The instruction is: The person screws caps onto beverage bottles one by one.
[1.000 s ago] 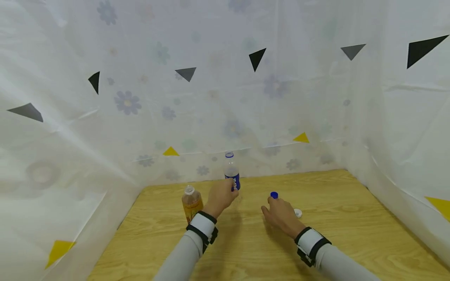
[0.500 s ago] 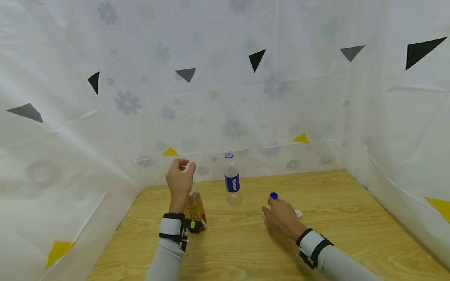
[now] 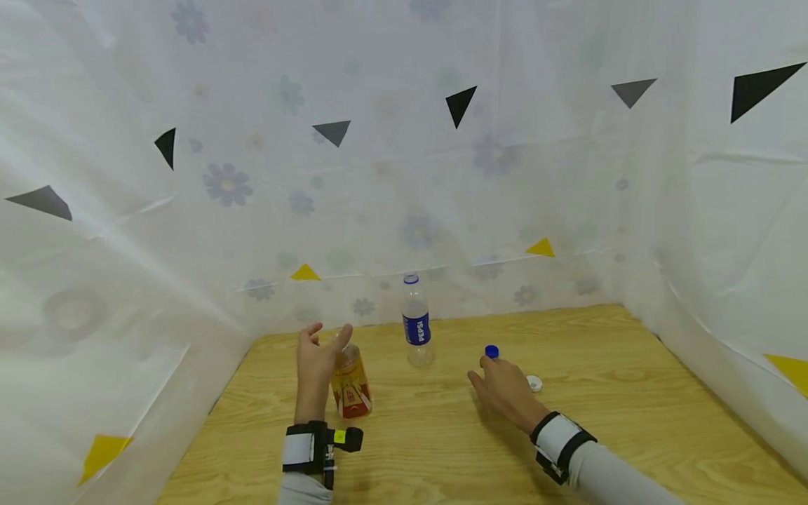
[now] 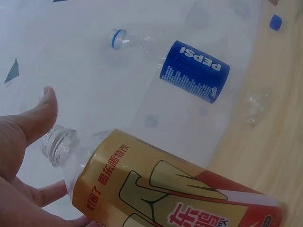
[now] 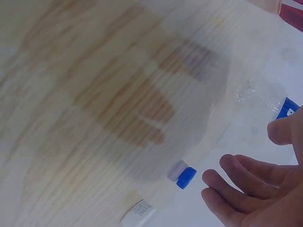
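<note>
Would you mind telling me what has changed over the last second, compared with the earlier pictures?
The left hand let go of the Pepsi bottle, swung left and up, then came down beside the uncapped orange-labelled bottle, fingers open around its neck. The right hand stayed on the table by the blue cap and white cap; both bottles stayed upright.

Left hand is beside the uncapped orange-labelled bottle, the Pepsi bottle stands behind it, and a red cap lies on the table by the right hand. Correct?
Not quite: the cap by the right hand is blue, not red, as the head and right wrist views show. The rest holds: the left hand is beside the uncapped orange-labelled bottle, and the Pepsi bottle stands behind it on the table.
</note>
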A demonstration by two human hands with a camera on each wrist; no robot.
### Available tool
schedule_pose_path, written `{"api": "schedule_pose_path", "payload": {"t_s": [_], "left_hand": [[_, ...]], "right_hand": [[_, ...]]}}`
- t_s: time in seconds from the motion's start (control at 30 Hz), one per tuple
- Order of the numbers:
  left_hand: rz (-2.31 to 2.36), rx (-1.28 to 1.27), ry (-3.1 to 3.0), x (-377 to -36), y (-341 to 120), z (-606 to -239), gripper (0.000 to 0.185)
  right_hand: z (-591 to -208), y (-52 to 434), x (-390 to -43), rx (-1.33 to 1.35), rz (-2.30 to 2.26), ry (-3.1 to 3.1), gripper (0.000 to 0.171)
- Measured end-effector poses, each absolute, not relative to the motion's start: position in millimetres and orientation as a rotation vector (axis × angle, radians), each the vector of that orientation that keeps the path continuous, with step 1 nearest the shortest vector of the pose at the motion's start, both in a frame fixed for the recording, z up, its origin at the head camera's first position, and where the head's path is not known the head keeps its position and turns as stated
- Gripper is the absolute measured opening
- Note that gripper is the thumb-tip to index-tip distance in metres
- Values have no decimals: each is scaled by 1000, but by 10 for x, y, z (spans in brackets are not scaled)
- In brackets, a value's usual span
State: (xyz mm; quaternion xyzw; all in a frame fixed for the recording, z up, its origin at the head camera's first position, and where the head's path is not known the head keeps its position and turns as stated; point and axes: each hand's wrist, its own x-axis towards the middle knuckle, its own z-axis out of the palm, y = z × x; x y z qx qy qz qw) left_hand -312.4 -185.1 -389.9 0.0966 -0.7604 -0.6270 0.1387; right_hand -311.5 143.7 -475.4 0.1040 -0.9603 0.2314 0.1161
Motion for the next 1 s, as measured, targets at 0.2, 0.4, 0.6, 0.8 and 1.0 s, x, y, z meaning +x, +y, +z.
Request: {"api": "schedule_pose_path", "payload": {"t_s": [0.2,0.4,0.6,0.8,1.0], "left_hand": [[-1909,228,-2285,-3087,-1852,-3988,88],[-1965,219,-2282,-3061,-1841,-4094,94],[-1938,217,-2311,-3068,-1850,-4179,91],[-1857,201,-2380,-3068,-1868,-4215,88],[-1828,147,-2450,-3087,-1880,-4204,88]], "right_hand": [[-4777,1427,-3120,315,683,-2814,33],[-4802,1415,-3108,307,661,-2829,34],[-4830,1419,-3108,320,631,-2819,33],[-4848,1430,-3120,330,629,-2819,30],[-4850,1419,-3116,329,643,-2826,31]]}}
